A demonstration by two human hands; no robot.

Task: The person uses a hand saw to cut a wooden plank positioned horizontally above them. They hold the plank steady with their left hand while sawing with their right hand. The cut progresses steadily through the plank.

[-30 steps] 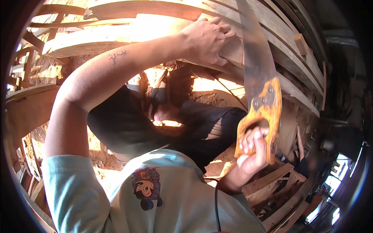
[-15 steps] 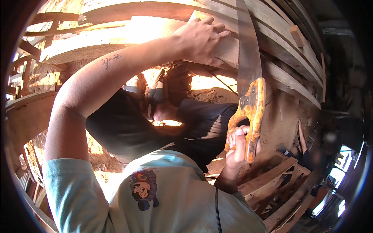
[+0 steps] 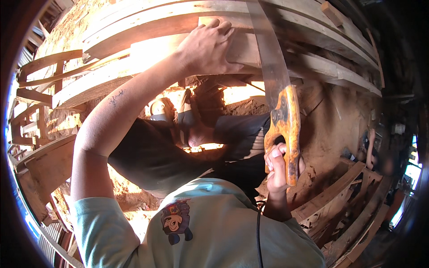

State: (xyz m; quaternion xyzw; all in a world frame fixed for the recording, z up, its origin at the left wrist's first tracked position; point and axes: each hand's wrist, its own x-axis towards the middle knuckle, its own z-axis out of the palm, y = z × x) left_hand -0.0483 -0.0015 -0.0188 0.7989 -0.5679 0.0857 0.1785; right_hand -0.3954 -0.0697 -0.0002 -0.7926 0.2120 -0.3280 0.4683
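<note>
My right hand (image 3: 278, 169) is wrapped round the worn yellow-brown wooden handle of a handsaw (image 3: 271, 60). The saw's long, broad blade points away from me and leans slightly left, crossing the right end of a pale wooden board (image 3: 246, 48). Whether the teeth are in the wood cannot be made out. On top of that board, left of the blade, my left hand (image 3: 206, 48) grips it with bent fingers. The board lies across longer timber beams (image 3: 152, 24).
A small wood block (image 3: 331, 13) sits on the beams at the far right. Stacked planks (image 3: 335, 196) stand at the lower right, with another person's arm (image 3: 370, 149) beyond. A wooden frame (image 3: 49, 156) is at the left. My legs are under the beams, over an earthen floor.
The whole view has shifted and turned a little. The saw blade slants further left in the picture; both hands keep their hold.
</note>
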